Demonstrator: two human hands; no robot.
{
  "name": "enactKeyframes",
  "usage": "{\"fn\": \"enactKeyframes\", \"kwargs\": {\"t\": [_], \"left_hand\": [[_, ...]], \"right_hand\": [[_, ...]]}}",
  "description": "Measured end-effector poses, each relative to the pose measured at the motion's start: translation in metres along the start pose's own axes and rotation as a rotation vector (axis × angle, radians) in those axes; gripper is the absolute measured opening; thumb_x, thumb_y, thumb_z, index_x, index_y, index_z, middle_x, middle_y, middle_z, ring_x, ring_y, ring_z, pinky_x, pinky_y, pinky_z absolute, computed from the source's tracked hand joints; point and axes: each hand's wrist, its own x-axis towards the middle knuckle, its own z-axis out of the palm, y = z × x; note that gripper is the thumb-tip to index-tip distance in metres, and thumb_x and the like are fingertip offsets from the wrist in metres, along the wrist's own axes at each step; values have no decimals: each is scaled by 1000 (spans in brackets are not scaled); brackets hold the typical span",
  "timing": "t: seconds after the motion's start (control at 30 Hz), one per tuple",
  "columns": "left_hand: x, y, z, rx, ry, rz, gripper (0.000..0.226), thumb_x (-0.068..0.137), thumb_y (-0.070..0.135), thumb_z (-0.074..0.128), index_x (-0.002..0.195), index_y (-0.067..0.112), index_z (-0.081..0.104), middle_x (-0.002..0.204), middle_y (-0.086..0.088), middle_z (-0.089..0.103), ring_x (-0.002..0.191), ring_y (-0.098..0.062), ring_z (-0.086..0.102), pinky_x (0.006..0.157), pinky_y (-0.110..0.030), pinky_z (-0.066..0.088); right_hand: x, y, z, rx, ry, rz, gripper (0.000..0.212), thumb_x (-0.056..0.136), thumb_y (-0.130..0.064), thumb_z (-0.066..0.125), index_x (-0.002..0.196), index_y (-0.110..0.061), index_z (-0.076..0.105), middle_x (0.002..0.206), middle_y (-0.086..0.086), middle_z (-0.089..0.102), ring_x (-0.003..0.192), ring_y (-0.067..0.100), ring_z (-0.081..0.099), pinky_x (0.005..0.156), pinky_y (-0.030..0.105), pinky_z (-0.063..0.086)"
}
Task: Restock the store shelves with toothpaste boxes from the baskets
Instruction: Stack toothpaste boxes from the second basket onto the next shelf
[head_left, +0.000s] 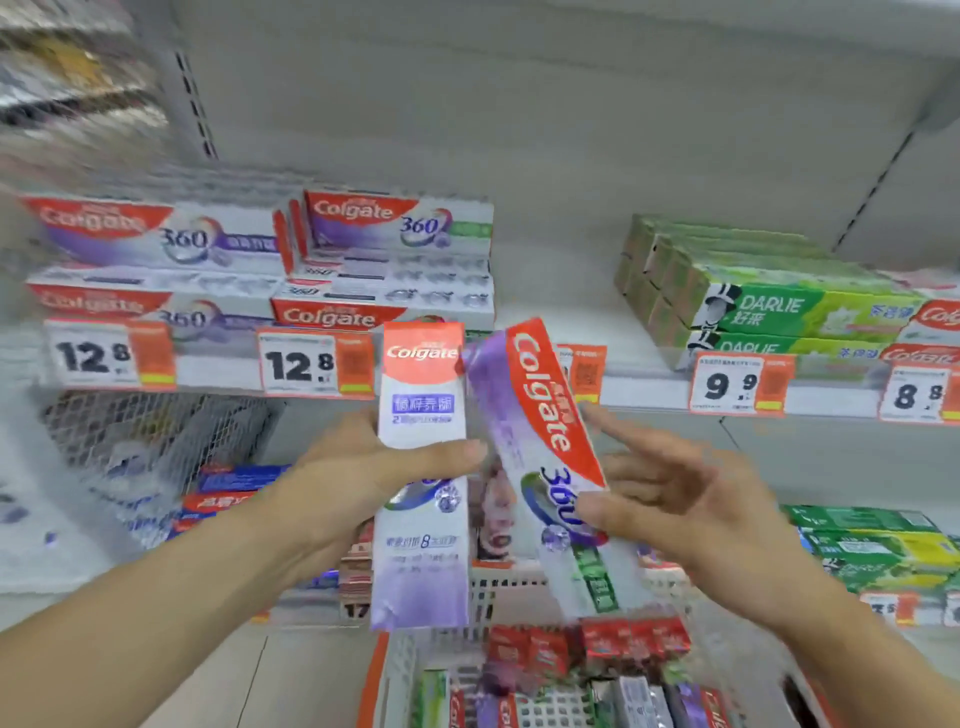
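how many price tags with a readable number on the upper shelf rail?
4. Two 12.8 tags at left, 9.9 and 8.8 at right. Another tag sits half hidden behind the held boxes.

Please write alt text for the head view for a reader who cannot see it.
Two hands each hold a Colgate box upright before a store shelf: left hand grips the white box, right hand the purple box. Below sits a basket of toothpaste.
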Motion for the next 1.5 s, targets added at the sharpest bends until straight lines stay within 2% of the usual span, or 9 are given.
{"fn": "enactKeyframes", "kwargs": {"t": [0.1, 0.27, 0.5, 0.93, 1.03, 1.13, 1.23, 1.33, 1.5], "left_hand": [[-2, 9, -28, 1, 85, 16, 51, 52, 20, 92, 100, 13, 77, 93, -4, 79, 87, -22, 74, 83, -36, 55], [5, 7, -59, -71, 170, -22, 26, 72, 21, 82, 96, 13, 76, 84, -4, 78, 67, -15, 71, 66, -27, 53], [10, 2, -71, -13, 127, -31, 37, 68, 37, 89, 99, 24, 74, 92, 5, 78, 84, -15, 75, 85, -36, 54], [19, 8, -62, 8, 86, -27, 60, 56, 45, 84, 111, 29, 65, 95, 12, 77, 86, -7, 74, 75, -27, 53], [17, 14, -58, 6, 80, -29, 56, 63, 41, 88, 112, 27, 66, 96, 9, 78, 87, -10, 75, 77, -27, 53], [11, 17, -54, -96, 116, -21, 43, 77, 31, 83, 115, 21, 66, 98, 2, 78, 89, -18, 75, 82, -35, 55], [1, 21, -47, -218, 227, 21, 27, 84, 26, 72, 111, 22, 69, 100, 0, 78, 89, -21, 75, 75, -33, 53], [-9, 26, -43, -285, 303, 124, 33, 79, 26, 74, 109, 14, 70, 104, -7, 76, 91, -24, 74, 72, -33, 54], [-20, 31, -35, -388, 373, 212, 42, 78, 20, 70, 115, 3, 62, 106, -12, 76, 93, -27, 72, 78, -38, 61]], "right_hand": [[44, -52, 6, -172, 49, -282, 57, 71, -42, 84, 124, -29, 69, 110, 2, 76, 99, 23, 73, 93, 48, 56], [148, -108, 23, -687, 74, -596, 38, 90, -27, 69, 128, -25, 65, 120, -4, 70, 110, 10, 66, 100, 38, 51], [247, -92, 49, -1168, -76, -583, 37, 94, -22, 65, 131, -20, 64, 129, 3, 66, 119, 27, 57, 103, 42, 45], [267, -44, 53, -1131, 103, -654, 46, 86, -30, 70, 131, -22, 63, 134, 1, 63, 126, 28, 53, 107, 52, 38], [246, -54, 56, -1049, 244, -730, 44, 89, -33, 69, 130, -18, 62, 131, 5, 60, 124, 26, 51, 106, 41, 38], [194, -67, 59, -789, 291, -817, 20, 92, -15, 69, 111, -10, 66, 102, 1, 65, 94, 14, 61, 85, 24, 47], [137, -57, 66, -510, 131, -556, 12, 91, -15, 70, 100, -22, 67, 90, -10, 67, 81, 11, 65, 71, 23, 53], [96, -36, 77, -200, -41, -136, 16, 88, -34, 70, 103, -33, 64, 95, -10, 69, 87, 10, 68, 75, 27, 55], [62, -29, 87, 222, -372, 261, 35, 89, -25, 62, 119, -8, 61, 113, 4, 73, 104, 20, 71, 81, 30, 58]]}}
